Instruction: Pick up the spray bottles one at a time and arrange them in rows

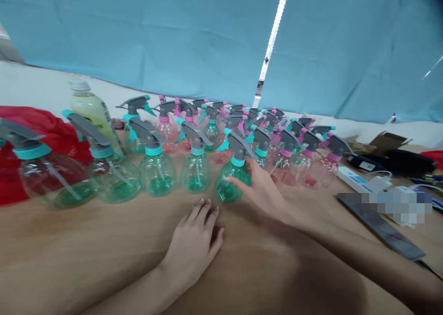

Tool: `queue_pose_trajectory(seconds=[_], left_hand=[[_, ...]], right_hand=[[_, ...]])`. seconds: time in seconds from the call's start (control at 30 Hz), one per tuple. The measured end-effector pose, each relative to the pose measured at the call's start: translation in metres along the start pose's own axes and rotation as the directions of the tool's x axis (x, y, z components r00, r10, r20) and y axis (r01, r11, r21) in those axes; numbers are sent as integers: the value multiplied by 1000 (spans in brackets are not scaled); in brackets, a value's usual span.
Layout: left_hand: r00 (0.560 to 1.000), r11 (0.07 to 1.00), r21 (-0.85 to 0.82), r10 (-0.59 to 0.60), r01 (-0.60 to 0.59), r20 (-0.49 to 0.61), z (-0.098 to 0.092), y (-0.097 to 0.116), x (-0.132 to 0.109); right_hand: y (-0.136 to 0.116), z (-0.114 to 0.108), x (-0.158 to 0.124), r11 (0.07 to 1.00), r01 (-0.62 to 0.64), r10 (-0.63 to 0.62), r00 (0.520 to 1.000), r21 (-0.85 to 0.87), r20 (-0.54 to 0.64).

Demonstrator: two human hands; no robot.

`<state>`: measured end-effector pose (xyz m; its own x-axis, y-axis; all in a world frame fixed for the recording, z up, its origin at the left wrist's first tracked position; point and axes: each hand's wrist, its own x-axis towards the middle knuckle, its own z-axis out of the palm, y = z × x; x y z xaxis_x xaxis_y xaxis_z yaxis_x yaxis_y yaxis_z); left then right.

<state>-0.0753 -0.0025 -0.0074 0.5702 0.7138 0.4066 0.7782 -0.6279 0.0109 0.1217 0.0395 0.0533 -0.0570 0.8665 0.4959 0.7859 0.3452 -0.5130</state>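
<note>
My right hand [261,183] is wrapped round the side of a green spray bottle [229,185] with a grey and turquoise trigger head, its thumb across the front. The bottle stands upright at the front of the group, and the fingers behind it are partly hidden. Flat on the wooden table [138,255] lies my left hand [197,234], fingers stretched out, holding nothing. Just beyond its fingertips stands another green spray bottle [195,172]. Further green spray bottles [158,174] line up to the left.
Many pink spray bottles [327,169] crowd behind and to the right. A red plastic bag [44,125] and a bottle of pale yellow liquid [92,107] are at the left. On the right lie a phone [380,227] and a white power strip [356,181]. A blue sheet [173,38] hangs behind.
</note>
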Motion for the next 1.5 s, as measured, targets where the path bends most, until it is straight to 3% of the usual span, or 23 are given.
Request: queue_pose_trajectory(seconds=[0.4,0.67,0.83,1.0,1.1,1.37,1.5], left_hand=[[998,997,-76,35,-31,57,2,-1,0],[999,996,-85,36,-33,28,3,-3,0],[999,997,-58,42,-41,18,4,-5,1],[999,998,-27,54,-55,-3,7,-8,0],[999,999,-33,41,-42,-23,7,-9,2],[999,998,-62,1,-3,-41,4,-8,7],[1000,990,-139,-14,11,-25,6,-8,8]], right_hand=[[2,20,23,999,-10,11,1000,45,-18],[-1,22,28,996,-53,52,999,76,10],[3,-8,3,989,71,-63,996,127,-66],[30,-53,-10,993,-71,77,995,91,-69],[45,-64,-5,991,-96,107,988,95,-116],[53,-36,18,992,-73,89,981,99,-173],[54,-24,26,990,-141,140,976,5,-165]])
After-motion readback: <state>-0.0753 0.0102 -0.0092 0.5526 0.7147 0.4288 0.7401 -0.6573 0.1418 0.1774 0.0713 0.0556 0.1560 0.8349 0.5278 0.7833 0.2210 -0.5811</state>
